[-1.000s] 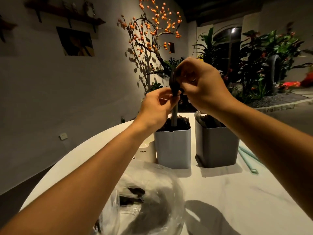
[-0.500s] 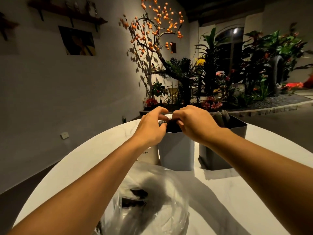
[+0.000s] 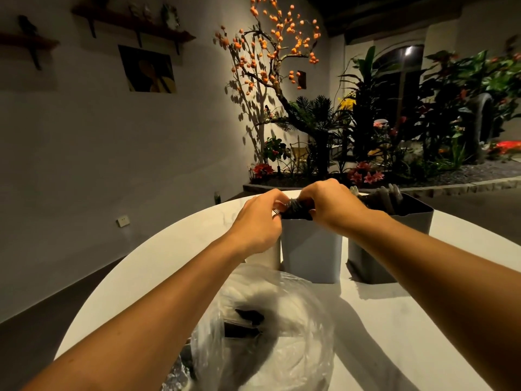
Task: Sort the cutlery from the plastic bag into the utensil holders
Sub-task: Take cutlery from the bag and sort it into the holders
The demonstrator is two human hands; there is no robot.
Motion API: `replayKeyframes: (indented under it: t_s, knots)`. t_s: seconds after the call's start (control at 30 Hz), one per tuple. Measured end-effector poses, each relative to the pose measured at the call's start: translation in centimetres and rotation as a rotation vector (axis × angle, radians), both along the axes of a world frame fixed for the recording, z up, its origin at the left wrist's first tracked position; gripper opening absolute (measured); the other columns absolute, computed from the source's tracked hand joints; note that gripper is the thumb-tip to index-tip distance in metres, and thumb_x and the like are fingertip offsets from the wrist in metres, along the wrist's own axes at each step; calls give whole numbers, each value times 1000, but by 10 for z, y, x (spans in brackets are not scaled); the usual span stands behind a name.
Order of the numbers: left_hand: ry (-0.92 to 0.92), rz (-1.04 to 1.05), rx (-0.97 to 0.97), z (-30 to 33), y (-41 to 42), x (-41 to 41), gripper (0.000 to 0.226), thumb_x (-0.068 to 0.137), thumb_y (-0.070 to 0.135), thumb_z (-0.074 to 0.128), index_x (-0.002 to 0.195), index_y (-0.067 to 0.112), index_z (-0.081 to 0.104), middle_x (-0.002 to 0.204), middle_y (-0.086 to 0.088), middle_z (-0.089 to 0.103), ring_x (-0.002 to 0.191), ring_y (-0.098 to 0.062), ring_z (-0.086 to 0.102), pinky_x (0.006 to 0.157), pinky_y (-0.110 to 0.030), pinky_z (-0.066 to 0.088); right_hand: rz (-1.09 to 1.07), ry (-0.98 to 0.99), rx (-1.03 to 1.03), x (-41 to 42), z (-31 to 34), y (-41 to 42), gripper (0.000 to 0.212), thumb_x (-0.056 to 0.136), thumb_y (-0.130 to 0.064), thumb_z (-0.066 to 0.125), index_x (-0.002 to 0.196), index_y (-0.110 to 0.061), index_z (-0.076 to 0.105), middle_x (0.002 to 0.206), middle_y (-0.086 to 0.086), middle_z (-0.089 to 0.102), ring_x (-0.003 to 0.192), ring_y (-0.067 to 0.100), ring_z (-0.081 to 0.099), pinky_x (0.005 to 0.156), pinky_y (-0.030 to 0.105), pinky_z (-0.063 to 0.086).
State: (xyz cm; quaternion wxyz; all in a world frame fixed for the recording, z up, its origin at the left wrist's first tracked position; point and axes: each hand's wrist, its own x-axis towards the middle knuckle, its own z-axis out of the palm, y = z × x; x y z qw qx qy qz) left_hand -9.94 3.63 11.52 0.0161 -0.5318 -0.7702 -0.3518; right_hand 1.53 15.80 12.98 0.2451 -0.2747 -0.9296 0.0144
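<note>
A light grey utensil holder stands in the middle of the round white table, packed with black cutlery whose tops show at its rim. My left hand and my right hand meet over that rim, fingers curled onto the black cutlery tops. A darker grey holder to the right holds grey cutlery. The clear plastic bag lies near me with a few black pieces inside.
A small white holder is partly hidden behind my left wrist. A planter bed with plants and an orange-fruited tree lies beyond the table's far edge. A wall runs along the left.
A second ago my hands held a black utensil high above the light grey holder. They came down with it to the rim and now stay there, pressed on the cutlery tops.
</note>
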Motion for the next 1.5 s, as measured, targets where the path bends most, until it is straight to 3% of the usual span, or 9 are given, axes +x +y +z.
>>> replayKeyframes:
  t_s: [0.27,0.47,0.67,0.77,0.93,1.0,1.17,1.27,1.5]
  knots:
    - [-58,-14,78,7,-13,2,46,94,-10,48,127,20,60,120,5,63,112,-11,56,96,-22,45,3,242,37,22,24,-4,28,89,-5,63,107,-26,71,102,-1,71,92,20,66,78,41,58]
    - [-68,-7,126,13,-44,9,41,95,-9,46,123,18,61,109,2,66,101,-13,62,91,-25,52,112,319,-77,35,31,-32,27,86,-4,68,106,-22,72,100,-3,70,89,12,65,83,34,58]
    - [-190,-75,-3,-6,-84,23,14,103,10,50,106,13,64,86,-5,73,74,-18,73,76,-39,62,300,-8,-365,37,9,-89,11,91,-16,66,101,-16,72,89,-5,71,77,4,67,68,19,57]
    - [-51,-112,-298,-31,-105,25,15,102,16,56,111,17,67,97,0,74,87,-14,71,85,-35,60,300,-325,-465,32,-18,-111,14,94,-15,62,106,-12,70,90,3,73,75,11,71,67,22,59]
    - [230,-12,-538,-75,-136,16,37,90,27,69,125,32,58,127,3,63,111,-20,60,95,-38,52,302,-548,-221,10,-74,-136,27,91,-27,67,116,-19,71,108,3,71,97,22,66,90,38,55]
    - [335,17,-539,-82,-146,13,52,89,34,68,136,30,46,138,-1,55,125,-23,50,103,-36,43,273,-545,-217,2,-90,-142,40,87,-37,70,123,-21,64,113,2,69,101,22,63,94,39,52]
    - [420,34,-588,-88,-155,2,99,87,41,69,160,22,4,167,-3,11,154,-20,3,122,-34,-5,239,-493,-221,-14,-119,-139,69,89,-51,61,147,-24,36,142,6,48,126,26,47,108,39,40]
    - [432,51,-568,-93,-154,-3,101,88,49,66,159,20,2,167,-6,7,154,-22,-1,123,-36,-9,205,-454,-243,-20,-127,-137,75,88,-57,60,149,-24,31,143,6,47,128,26,46,108,38,39]
    - [392,57,-535,-104,-144,-7,88,89,44,60,159,23,11,167,-4,9,154,-20,0,124,-41,-8,261,-264,-100,-12,-123,-142,38,87,-34,66,124,-27,59,108,-3,67,92,19,59,82,30,54]
